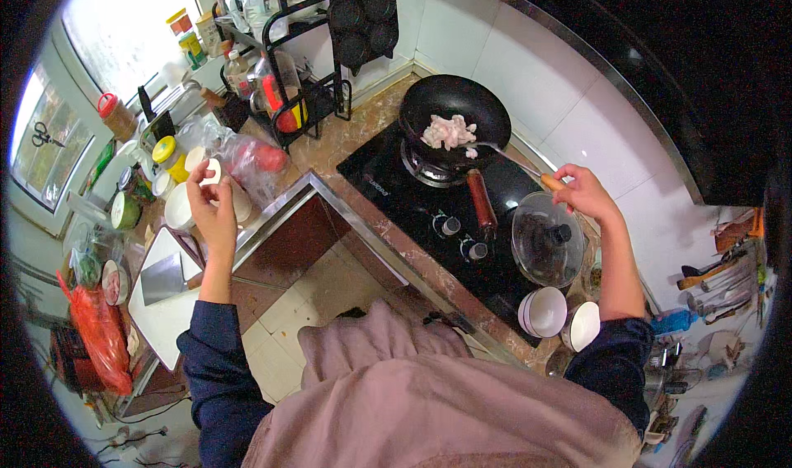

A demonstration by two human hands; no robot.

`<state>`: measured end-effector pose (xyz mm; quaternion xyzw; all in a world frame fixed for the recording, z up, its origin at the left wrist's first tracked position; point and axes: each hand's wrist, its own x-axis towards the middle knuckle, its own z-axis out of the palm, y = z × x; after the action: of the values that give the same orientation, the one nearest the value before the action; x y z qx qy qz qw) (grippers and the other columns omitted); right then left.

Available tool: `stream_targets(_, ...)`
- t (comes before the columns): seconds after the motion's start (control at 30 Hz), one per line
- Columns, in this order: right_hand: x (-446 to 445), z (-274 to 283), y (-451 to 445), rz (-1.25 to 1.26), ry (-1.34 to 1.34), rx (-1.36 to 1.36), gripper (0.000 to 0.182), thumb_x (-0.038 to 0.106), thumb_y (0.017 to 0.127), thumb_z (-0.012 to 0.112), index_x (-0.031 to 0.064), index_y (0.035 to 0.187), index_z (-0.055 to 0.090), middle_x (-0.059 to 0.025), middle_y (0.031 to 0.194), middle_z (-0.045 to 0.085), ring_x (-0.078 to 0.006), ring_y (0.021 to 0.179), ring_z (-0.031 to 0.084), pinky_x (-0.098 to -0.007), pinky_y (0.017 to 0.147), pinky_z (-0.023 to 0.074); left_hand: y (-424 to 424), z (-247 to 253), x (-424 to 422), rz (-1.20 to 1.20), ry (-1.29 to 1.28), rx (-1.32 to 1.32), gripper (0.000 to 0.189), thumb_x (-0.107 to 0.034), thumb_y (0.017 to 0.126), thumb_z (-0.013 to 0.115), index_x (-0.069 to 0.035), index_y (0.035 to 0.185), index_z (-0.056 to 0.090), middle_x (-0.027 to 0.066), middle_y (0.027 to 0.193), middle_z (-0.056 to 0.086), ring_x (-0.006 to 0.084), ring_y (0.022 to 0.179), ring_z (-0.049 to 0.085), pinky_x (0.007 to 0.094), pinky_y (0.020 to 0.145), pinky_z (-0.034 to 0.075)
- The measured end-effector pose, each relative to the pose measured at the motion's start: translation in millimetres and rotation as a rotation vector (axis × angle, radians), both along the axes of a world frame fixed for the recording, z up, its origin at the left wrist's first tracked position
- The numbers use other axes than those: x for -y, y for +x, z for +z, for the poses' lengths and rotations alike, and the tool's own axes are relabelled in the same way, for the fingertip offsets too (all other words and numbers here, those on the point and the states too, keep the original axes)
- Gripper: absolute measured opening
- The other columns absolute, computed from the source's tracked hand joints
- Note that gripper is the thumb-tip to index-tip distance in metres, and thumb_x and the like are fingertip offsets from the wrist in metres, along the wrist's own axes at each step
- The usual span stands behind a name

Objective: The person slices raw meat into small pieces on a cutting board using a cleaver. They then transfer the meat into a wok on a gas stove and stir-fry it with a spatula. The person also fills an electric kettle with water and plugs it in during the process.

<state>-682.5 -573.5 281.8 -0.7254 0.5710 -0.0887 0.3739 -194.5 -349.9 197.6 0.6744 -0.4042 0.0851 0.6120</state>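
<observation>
My right hand (583, 190) grips the wooden handle of a metal spatula (523, 163), whose head rests in a black wok (489, 106). Pale pinkish-white pieces, apparently fatty meat (447, 132), lie in the wok beside the spatula head. The wok sits on the back burner of a black gas stove (396, 177), its reddish-brown handle (481, 202) pointing towards me. My left hand (213, 211) is raised at the left, fingers curled, in front of white bowls (179, 208) on the counter. A pale round thing shows by its fingertips; whether they touch it is unclear.
A glass lid (544, 248) lies on the stove's right side, near two white bowls (544, 312). At left, a cleaver (162, 279) rests on a white cutting board (154, 319), beside a red plastic bag (102, 338). A black rack (303, 53) stands in the back corner.
</observation>
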Motion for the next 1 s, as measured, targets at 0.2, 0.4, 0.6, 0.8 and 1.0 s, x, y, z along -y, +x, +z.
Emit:
stream_targets(0.2, 31, -11, 42, 0.036, 0.026, -0.003, 0.029, 0.003, 0.065, 0.062, 0.0028, 0.093, 0.055, -0.0066, 0.065, 0.059, -0.0104, 0.044, 0.049, -0.0240, 0.041, 0.0401, 72, -4, 34, -0.021, 0.098, -0.045, 0.038, -0.002, 0.075, 0.057, -0.006, 0.112, 0.048, 0.0006, 0.088, 0.048, 0.0058, 0.063, 0.041, 0.0187, 0.057, 0.036)
stream_targets(0.4, 30, -44, 75, -0.089, -0.049, 0.044, 0.033, 0.003, 0.069, 0.064, 0.0081, 0.100, 0.057, -0.0058, 0.065, 0.060, -0.0099, 0.045, 0.050, -0.0246, 0.041, 0.0408, 134, -5, 93, -0.071, 0.132, -0.168, 0.036, -0.006, 0.076, 0.056, -0.007, 0.112, 0.050, 0.0015, 0.089, 0.050, 0.0077, 0.066, 0.043, 0.0208, 0.060, 0.038)
stream_targets(0.6, 39, -41, 105, -0.159, -0.330, -0.046, 0.030, 0.009, 0.066, 0.066, 0.0070, 0.096, 0.060, -0.0087, 0.072, 0.063, -0.0146, 0.055, 0.058, -0.0288, 0.052, 0.0469, 195, -19, 143, -0.173, 0.121, -0.438, 0.031, -0.011, 0.079, 0.053, -0.006, 0.110, 0.049, 0.0018, 0.085, 0.053, 0.0078, 0.069, 0.050, 0.0214, 0.057, 0.041)
stream_targets(0.8, 47, -39, 157, -0.227, -0.207, -0.317, 0.025, 0.027, 0.071, 0.060, 0.0132, 0.091, 0.064, -0.0132, 0.079, 0.063, -0.0277, 0.073, 0.060, -0.0354, 0.066, 0.0466, 229, -38, 190, -0.187, 0.192, -0.733, 0.029, -0.009, 0.079, 0.048, -0.002, 0.108, 0.049, 0.0044, 0.082, 0.056, 0.0109, 0.066, 0.055, 0.0232, 0.053, 0.045)
stream_targets(1.0, -7, -32, 119, -0.203, -0.236, -0.306, 0.036, 0.018, 0.065, 0.065, 0.0060, 0.099, 0.062, -0.0135, 0.086, 0.063, -0.0254, 0.079, 0.061, -0.0327, 0.071, 0.0468, 251, -57, 225, -0.171, 0.328, -0.748, 0.021, -0.007, 0.074, 0.046, 0.002, 0.090, 0.058, 0.0073, 0.071, 0.057, 0.0148, 0.059, 0.054, 0.0287, 0.047, 0.043)
